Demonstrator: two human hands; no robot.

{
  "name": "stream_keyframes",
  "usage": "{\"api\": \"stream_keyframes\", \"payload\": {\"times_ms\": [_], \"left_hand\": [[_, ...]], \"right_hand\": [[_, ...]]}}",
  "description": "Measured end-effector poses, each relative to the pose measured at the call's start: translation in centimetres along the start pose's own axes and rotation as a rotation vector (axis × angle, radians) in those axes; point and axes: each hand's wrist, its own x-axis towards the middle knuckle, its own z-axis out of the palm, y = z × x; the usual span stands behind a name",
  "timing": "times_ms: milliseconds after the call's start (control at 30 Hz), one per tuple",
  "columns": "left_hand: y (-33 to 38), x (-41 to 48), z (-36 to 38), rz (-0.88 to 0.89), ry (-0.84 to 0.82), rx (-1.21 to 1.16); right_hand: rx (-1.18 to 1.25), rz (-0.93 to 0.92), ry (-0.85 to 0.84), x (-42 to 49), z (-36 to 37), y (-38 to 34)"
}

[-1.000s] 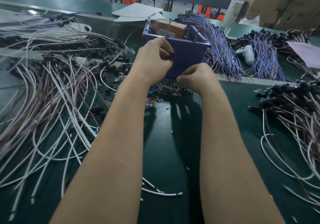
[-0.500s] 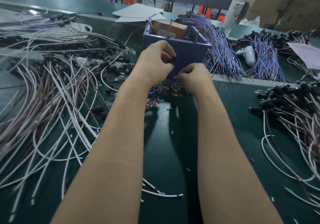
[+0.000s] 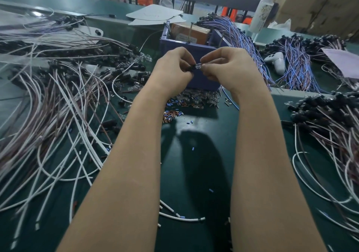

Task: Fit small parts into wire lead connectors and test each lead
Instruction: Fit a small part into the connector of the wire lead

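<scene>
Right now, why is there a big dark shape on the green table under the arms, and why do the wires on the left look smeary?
Head view: the dark shape is the arms' shadow from overhead light; the white wires at the left edge are blurred and bent by the wide-angle lens; the left hand and right hand look sharper.

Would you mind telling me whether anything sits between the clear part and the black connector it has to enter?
Nothing visible does: the right hand holds the clear part right against the black connector pinched in the left hand.
</scene>
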Motion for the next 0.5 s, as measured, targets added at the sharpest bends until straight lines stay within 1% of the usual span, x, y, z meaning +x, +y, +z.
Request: {"api": "stream_keyframes", "payload": {"times_ms": [133, 267, 367, 500], "left_hand": [[0.03, -0.1, -0.01, -0.01, -0.018, -0.006], [0.04, -0.1, 0.07, -0.005, -0.03, 0.006], [0.0, -0.08, 0.01, 0.01, -0.024, 0.035], [0.19, -0.25, -0.15, 0.05, -0.009, 0.084]], "right_hand": [[-0.044, -0.035, 0.023, -0.11, -0.04, -0.2], [-0.168, -0.096, 0.074, -0.13, 0.05, -0.29], [-0.241, -0.14, 0.071, -0.23, 0.24, -0.62], [-0.219, -0.145, 0.093, -0.34, 0.02, -0.52]]}}
